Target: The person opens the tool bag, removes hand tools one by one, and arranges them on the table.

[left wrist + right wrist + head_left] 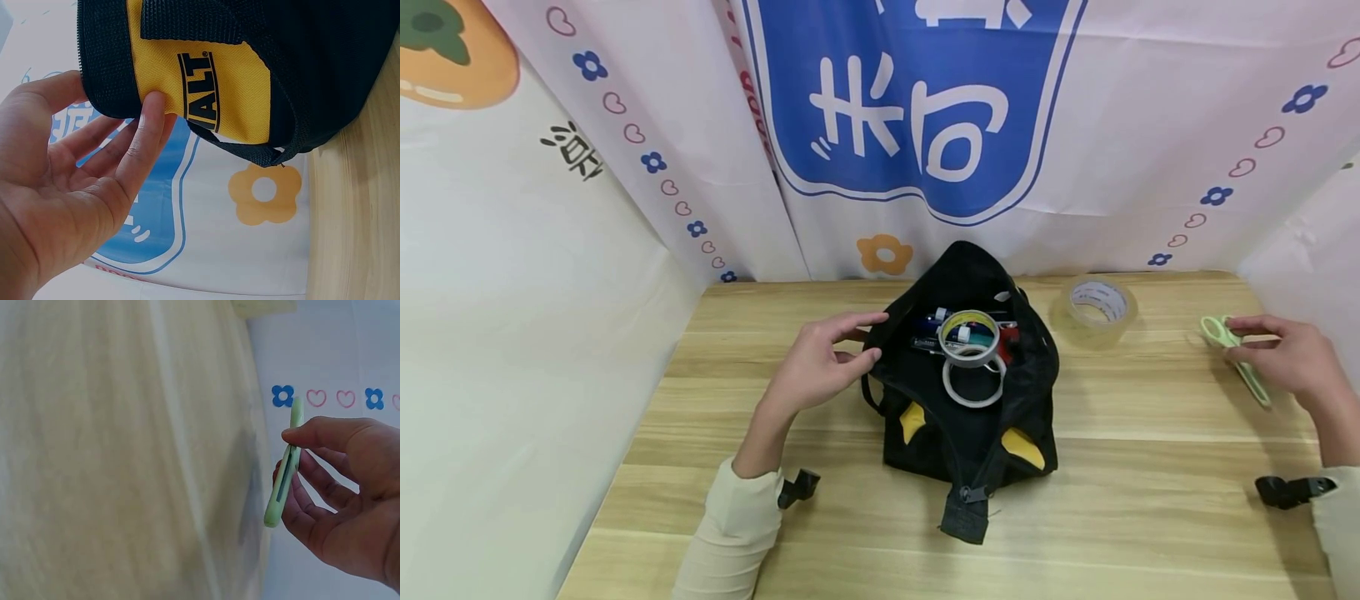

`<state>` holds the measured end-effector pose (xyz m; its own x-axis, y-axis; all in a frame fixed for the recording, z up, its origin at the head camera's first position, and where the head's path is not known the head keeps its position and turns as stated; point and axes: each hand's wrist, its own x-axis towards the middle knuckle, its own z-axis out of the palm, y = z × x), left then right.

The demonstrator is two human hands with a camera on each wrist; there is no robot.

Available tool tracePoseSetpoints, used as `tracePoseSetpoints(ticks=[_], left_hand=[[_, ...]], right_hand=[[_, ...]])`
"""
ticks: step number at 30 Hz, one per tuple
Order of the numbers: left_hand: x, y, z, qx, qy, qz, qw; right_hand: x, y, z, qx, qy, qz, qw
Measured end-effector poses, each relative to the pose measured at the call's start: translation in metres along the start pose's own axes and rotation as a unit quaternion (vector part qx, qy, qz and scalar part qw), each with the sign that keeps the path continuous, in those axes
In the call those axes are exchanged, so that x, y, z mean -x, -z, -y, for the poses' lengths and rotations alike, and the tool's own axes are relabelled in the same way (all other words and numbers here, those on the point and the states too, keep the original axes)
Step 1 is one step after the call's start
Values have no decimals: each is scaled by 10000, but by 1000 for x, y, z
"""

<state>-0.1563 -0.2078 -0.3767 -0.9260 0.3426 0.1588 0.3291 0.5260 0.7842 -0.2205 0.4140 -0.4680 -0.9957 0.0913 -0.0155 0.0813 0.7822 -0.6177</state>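
A black and yellow tool bag point(917, 454) stands unzipped on the table, with lettering on its yellow side panel point(244, 94). My left hand point(820, 362) holds the bag's left rim, a digit on either side of the zipper edge point(109, 62). Inside the bag lie a grey tape roll point(970, 360), a white tape ring point(951, 392) and several pens or markers point(925, 343). Off to the right, my right hand point(1292, 354) pinches light green scissors point(1255, 387) between thumb and fingers. In the right wrist view the scissors point(281, 487) appear edge-on above the table.
A clear packing tape roll point(1097, 310) lies on the wooden table point(1150, 500), right of the bag near the back edge. Behind the table hangs a printed cloth point(1120, 150); a white wall point(512, 333) closes the left side.
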Motion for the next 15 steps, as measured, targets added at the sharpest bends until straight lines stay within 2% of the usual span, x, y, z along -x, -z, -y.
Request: tracePoseSetpoints(ticks=[7,15], left_hand=[[1,0,-1,-62,-15,-14,10000],[1,0,0,-72,-39,-12,10000]], right_hand=[[-4,-5,-15,76,32,107,9999],[-6,-7,-15,310,63,273,9991]])
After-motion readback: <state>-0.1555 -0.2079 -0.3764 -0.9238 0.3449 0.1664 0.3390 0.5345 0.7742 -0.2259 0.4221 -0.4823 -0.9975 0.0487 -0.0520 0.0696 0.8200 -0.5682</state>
